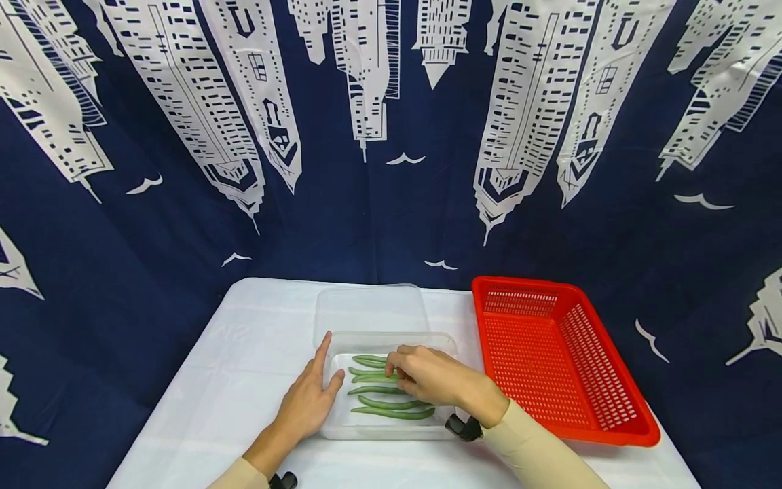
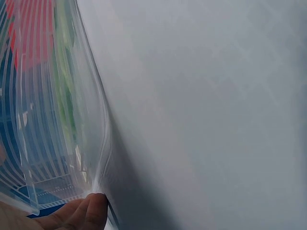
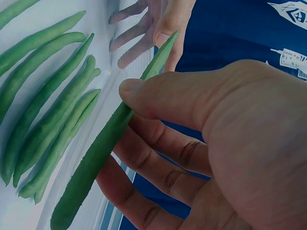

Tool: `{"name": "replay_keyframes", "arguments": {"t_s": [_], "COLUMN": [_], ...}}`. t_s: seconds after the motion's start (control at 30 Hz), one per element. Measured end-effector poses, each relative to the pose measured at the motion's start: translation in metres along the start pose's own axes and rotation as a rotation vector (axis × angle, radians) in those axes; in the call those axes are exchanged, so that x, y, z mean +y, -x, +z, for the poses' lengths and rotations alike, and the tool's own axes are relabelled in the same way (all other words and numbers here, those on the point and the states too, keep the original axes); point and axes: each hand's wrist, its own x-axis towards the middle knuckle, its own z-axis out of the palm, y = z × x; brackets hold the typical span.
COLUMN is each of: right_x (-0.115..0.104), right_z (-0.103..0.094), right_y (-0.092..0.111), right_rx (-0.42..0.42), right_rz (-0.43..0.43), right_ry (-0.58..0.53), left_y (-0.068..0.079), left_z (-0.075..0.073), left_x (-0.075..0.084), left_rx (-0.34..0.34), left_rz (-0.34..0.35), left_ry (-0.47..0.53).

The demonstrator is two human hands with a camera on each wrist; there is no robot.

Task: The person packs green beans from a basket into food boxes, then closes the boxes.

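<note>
A clear plastic container (image 1: 391, 432) stands on the white table with several green beans (image 1: 392, 413) laid side by side in it. My right hand (image 1: 436, 377) is over the container, and its thumb and fingers pinch one green bean (image 3: 91, 165), as the right wrist view shows. At the container's left side, my left hand (image 1: 307, 402) touches the wall with extended fingers, thumb near the rim. In the left wrist view, fingertips (image 2: 96, 211) meet the clear ribbed wall (image 2: 43, 143). The head view mostly hides the pinched bean behind the right hand.
Behind the container lies a flat clear lid (image 1: 369, 309). A red perforated basket (image 1: 537, 367) stands to the right, close to my right forearm. The white tabletop (image 1: 226, 380) extends to the left. A navy cloth (image 1: 366, 224) with white building prints hangs behind the table.
</note>
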Motion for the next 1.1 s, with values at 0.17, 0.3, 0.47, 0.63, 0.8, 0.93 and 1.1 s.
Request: {"name": "replay_keyframes", "arguments": {"t_s": [0.17,0.3,0.47,0.63,0.8,0.93,1.1], "right_x": [-0.001,-0.002,-0.002,-0.003,-0.004,-0.003,0.001], "right_z": [0.000,-0.001,-0.002,-0.004,-0.004,-0.002,-0.001], "right_y": [-0.001,-0.001,0.002,0.008,0.014,0.019,0.026], "right_rx": [-0.005,-0.013,-0.010,0.012,0.024,0.031,0.057], "right_rz": [0.014,0.044,0.064,0.073,0.111,0.126,0.132], "right_ry": [0.001,0.001,0.002,0.002,-0.009,-0.022,-0.028], "left_y": [0.000,0.000,0.001,-0.001,-0.002,-0.001,0.001], "left_z": [0.000,-0.001,-0.002,-0.002,-0.001,0.000,0.000], "left_x": [0.001,0.001,0.002,0.002,0.001,0.001,0.000], "left_rx": [0.000,-0.004,0.000,0.004,0.006,0.006,0.003], "left_rz": [-0.001,-0.001,-0.005,0.002,0.005,-0.003,-0.003], "left_ry": [0.004,0.002,-0.004,-0.008,-0.004,0.002,0.004]}}
